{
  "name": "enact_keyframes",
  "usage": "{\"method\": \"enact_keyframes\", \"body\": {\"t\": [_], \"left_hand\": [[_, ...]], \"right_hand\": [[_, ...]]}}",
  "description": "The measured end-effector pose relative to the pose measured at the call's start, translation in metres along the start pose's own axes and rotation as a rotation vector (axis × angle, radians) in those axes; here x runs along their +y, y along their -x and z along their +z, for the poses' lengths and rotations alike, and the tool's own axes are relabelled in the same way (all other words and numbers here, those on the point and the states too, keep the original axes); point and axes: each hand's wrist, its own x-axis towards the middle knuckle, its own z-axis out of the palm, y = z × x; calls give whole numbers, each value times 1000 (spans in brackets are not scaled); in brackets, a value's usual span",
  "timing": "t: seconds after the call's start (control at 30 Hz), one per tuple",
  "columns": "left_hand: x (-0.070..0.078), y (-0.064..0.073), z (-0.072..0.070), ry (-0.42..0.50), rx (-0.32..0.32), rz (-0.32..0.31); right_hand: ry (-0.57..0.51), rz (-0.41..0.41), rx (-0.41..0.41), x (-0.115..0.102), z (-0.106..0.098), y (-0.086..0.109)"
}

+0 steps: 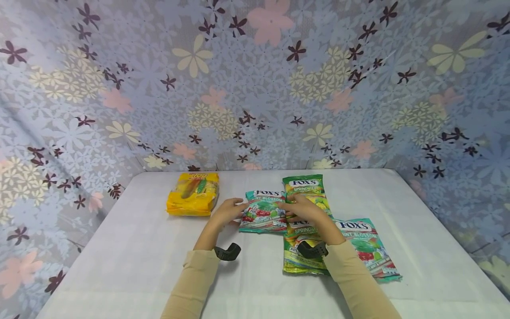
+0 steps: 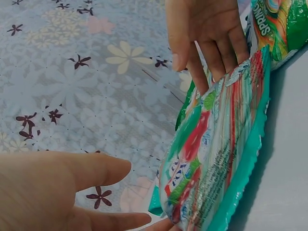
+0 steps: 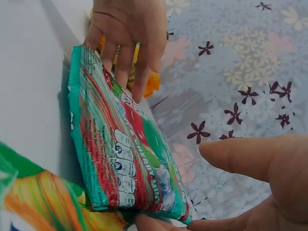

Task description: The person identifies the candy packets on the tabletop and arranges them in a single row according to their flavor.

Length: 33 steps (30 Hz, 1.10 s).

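A teal Fox's Mint Blossom candy bag [image 1: 264,212] lies between my two hands in the head view. At its left side is my left hand [image 1: 226,213], fingers loosely extended, fingertips right at the bag's edge. My right hand [image 1: 306,210] reaches the opposite edge with relaxed fingers, over a green Fox's Spring Tea bag [image 1: 304,182]. In the left wrist view, the bag [image 2: 207,154] shows its printed lower side, and the left thumb [image 2: 103,171] stands apart from it. The right thumb [image 3: 240,156] is likewise off the bag in the right wrist view.
A yellow candy bag [image 1: 194,194] lies at the back left of the white table [image 1: 131,248]. Nearer the front, another Spring Tea bag [image 1: 296,261] sits under the right wrist. A second Mint Blossom bag [image 1: 368,246] is to its right. Floral cloth [image 1: 255,110] hangs behind.
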Motion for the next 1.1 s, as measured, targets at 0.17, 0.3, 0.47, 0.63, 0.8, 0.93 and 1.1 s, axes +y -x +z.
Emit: {"method": "enact_keyframes", "body": {"t": [0.17,0.3,0.47,0.63,0.8,0.93,1.1], "left_hand": [[-3,-2,1,6,4,4],[-6,-4,3,56,13,3],[-8,-5,8,81,16,-9],[-7,-7,12,49,-1,-22],[-6,-7,14,58,8,-24],[-6,-7,15,93,33,-32],[-6,-7,14,122,39,-25]], "right_hand": [[44,11,47,4,4,-4],[89,11,74,8,6,-7],[76,26,51,10,7,-7],[20,19,53,10,5,-6],[-39,12,104,10,4,-5],[-100,15,116,10,4,-6],[-162,-9,115,10,3,-5]]}}
